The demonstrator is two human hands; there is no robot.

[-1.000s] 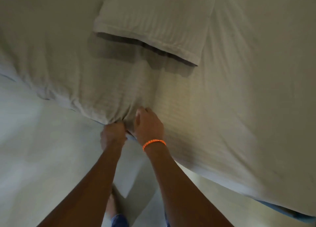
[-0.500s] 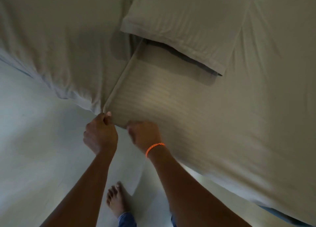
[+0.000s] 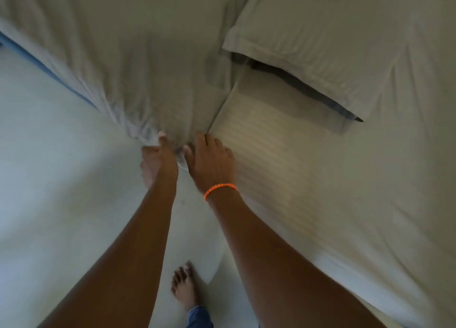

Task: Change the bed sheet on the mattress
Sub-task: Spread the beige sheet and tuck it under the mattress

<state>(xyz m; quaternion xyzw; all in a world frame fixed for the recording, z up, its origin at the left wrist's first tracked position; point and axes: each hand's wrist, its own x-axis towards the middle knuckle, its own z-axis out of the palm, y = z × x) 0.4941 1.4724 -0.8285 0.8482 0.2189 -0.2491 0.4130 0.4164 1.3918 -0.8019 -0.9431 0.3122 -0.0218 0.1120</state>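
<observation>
Bed sheet [image 3: 308,179]: off-white, faint tone-on-tone stripes seen where the light falls. Pillowcase [image 3: 328,39]: same off-white, stripes fainter, dark opening at its edge. Blue strip [image 3: 49,69] under the sheet at left, possibly the mattress; view too blurred to confirm. Floor [image 3: 49,179]: pale grey-white. Wristband [image 3: 220,189]: bright orange, braided. Trouser cuff [image 3: 199,318]: blue denim.

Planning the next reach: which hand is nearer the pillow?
Right. The right hand lies on the sheet just below the pillow; the left hand sits further left, at the corner.
</observation>
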